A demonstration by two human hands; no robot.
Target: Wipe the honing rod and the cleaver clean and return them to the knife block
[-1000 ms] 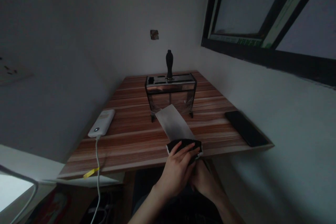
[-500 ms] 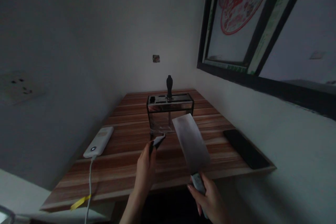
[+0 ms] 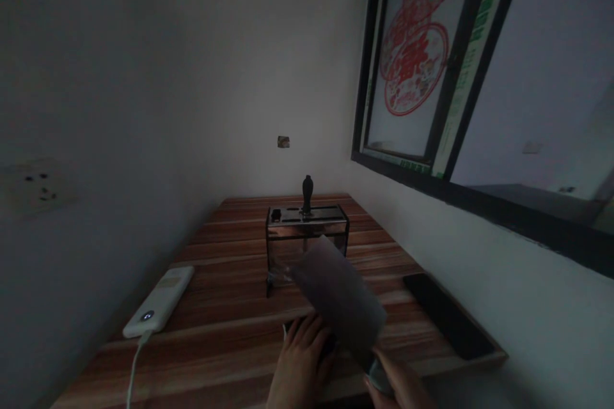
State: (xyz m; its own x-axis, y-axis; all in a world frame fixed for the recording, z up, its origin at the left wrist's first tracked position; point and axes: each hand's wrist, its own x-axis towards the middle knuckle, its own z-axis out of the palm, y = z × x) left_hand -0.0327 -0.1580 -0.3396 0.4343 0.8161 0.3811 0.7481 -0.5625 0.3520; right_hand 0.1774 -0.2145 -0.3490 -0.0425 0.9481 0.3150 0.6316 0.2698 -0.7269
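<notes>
My right hand [image 3: 396, 380] is wrapped round the handle of a cleaver [image 3: 343, 291], its broad blade slanting up and to the left over the table. Beside the blade's lower left side, my left hand [image 3: 303, 350] has its fingers bent over a small black object with a white edge [image 3: 286, 327], low over the table. Most of that object is hidden, so its kind cannot be made out. Beyond the blade stands a knife block [image 3: 309, 228] with a slotted metal top and see-through sides. One black handle [image 3: 307, 193] sticks up from it.
A white power bank [image 3: 160, 300] with a cable [image 3: 134, 364] lies at the left of the wood-grain table [image 3: 230, 313]. A black phone [image 3: 448, 314] rests near the right edge. Walls border the table, with a dark-framed window [image 3: 407, 172] on the right.
My left hand has moved right and nearer to me, turning its back up over the black object. The cleaver has tilted further left. The view has tipped upward.
</notes>
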